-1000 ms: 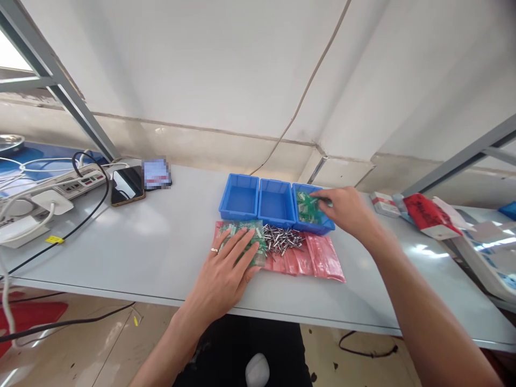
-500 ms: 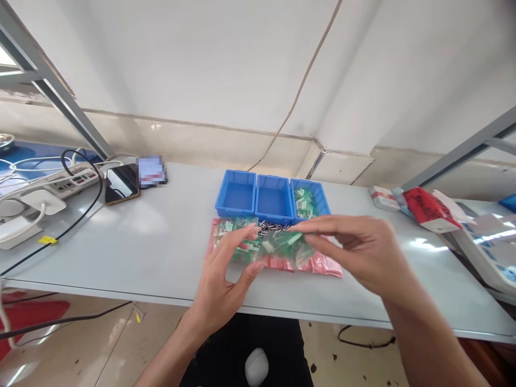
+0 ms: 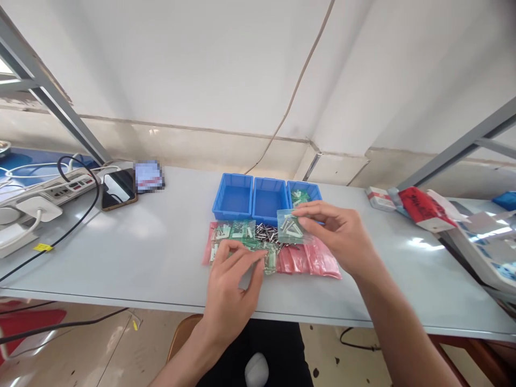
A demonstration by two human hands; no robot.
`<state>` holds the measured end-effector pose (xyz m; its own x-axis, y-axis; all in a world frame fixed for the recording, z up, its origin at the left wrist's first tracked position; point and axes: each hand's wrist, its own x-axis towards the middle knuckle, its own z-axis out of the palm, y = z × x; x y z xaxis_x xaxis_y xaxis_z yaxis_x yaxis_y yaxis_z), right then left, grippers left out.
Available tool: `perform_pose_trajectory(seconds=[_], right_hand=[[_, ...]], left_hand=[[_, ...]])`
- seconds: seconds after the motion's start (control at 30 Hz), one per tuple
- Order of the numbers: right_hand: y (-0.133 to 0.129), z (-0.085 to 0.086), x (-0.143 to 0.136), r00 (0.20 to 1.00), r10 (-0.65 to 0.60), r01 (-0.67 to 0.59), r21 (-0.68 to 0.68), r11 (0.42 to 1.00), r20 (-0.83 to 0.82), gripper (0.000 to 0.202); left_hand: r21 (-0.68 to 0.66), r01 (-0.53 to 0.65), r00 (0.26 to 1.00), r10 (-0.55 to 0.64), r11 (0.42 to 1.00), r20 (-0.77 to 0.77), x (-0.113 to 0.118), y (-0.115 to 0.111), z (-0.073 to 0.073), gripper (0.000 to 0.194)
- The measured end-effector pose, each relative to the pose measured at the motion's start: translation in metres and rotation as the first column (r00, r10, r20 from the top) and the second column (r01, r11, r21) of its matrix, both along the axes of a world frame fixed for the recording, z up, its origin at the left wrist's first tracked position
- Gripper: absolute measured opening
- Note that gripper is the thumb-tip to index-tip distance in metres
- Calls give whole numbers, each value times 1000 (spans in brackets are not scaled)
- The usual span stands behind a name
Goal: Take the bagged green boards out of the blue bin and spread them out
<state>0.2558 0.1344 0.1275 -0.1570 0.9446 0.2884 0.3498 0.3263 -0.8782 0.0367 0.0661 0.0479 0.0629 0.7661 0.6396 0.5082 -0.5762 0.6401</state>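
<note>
The right hand (image 3: 342, 236) is raised just above the table (image 3: 161, 252), with thumb and fingers pinched together on a small clear bag (image 3: 291, 227). The bag holds green and silver parts. It hangs in front of the right-hand blue bin (image 3: 310, 189) and above the pile of metal pins (image 3: 264, 234).

The left hand (image 3: 231, 279) is lower and nearer the table edge. Its fingertips are drawn together on the corner of a second small bag (image 3: 269, 257), which lies at the near right end of a stack of similar green bags (image 3: 236, 231). Whether that second bag is lifted clear of the surface or only touched cannot be told.

The stack and the metal pins rest on a row of pink bags (image 3: 318, 258), which spreads to the right across the table.

Three blue bins stand side by side behind the bags, touching one another. The left bin (image 3: 233, 198) and the middle bin (image 3: 268, 200) show bare floors. The right-hand bin contains green parts, partly hidden by the right hand.

At the far left of the table lie a power strip (image 3: 52, 185) with cables, a phone (image 3: 116, 187) and a blurred card (image 3: 149, 176). At the far right sit a red packet (image 3: 419, 207) and a small white box (image 3: 377, 198).
</note>
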Motion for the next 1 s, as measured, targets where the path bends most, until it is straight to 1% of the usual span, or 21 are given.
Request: perform_pose_trajectory(seconds=[0.1,0.2,0.3,0.37,0.43,0.47,0.53,0.6,0.63,0.7,0.73,0.77,0.8,0.83,0.87,0.93,0.97,1.0], right_hand=[[3,-9,-8,999,46,-46,-61,997,-9,12],[4,-18,-16,994,105,-107,-105,989,-24,13],[6,-27,-22,994,105,-103,-73,992,36,13],[8,-34,-27,988,91,-93,12,996,125,14],[9,-40,-31,958,56,-102,151,983,281,15],[9,-43,-33,928,22,-116,232,966,372,15],[9,-45,-34,854,-61,-160,373,914,517,14],[11,-43,-29,815,-144,-170,470,866,561,13],[14,-39,-24,813,-180,-153,500,852,554,14],[25,-27,-9,816,-254,-75,531,844,519,15],[34,-20,1,802,-279,-42,516,856,529,16],[45,-13,10,769,-316,9,484,875,556,17],[57,-8,20,709,-317,39,413,910,630,21],[69,-3,28,631,-243,20,297,955,737,27],[80,0,36,599,-175,-12,227,974,781,34],[98,0,44,544,-63,-80,126,989,837,58],[104,-1,46,525,-28,-110,100,989,851,67],[108,-3,46,506,-6,-134,85,987,862,70]], left_hand=[[84,-44,983,58,995,-172,4,1,-5,30],[121,-73,941,108,990,-321,4,1,-10,29],[182,-128,897,193,975,-399,1,1,-13,27],[220,-150,882,231,964,-412,1,0,-13,29],[223,-148,884,230,964,-408,0,1,-13,28],[216,-138,888,217,967,-406,1,1,-13,28],[211,-108,888,190,972,-418,1,2,-13,29],[231,-84,878,181,969,-443,0,5,-15,28],[243,-74,871,182,967,-457,0,7,-16,28],[266,-62,863,185,962,-469,-1,11,-20,28],[274,-57,862,186,960,-472,-2,12,-22,28],[282,-53,860,187,958,-474,-2,14,-23,27],[291,-51,859,191,955,-476,-2,15,-24,27],[299,-53,856,198,953,-477,-2,16,-25,27],[303,-55,854,202,951,-479,-2,16,-25,28],[299,-37,845,189,954,-500,-1,16,-23,34],[292,-15,837,172,956,-520,-1,16,-22,39],[283,9,825,153,959,-544,-1,16,-21,44]])
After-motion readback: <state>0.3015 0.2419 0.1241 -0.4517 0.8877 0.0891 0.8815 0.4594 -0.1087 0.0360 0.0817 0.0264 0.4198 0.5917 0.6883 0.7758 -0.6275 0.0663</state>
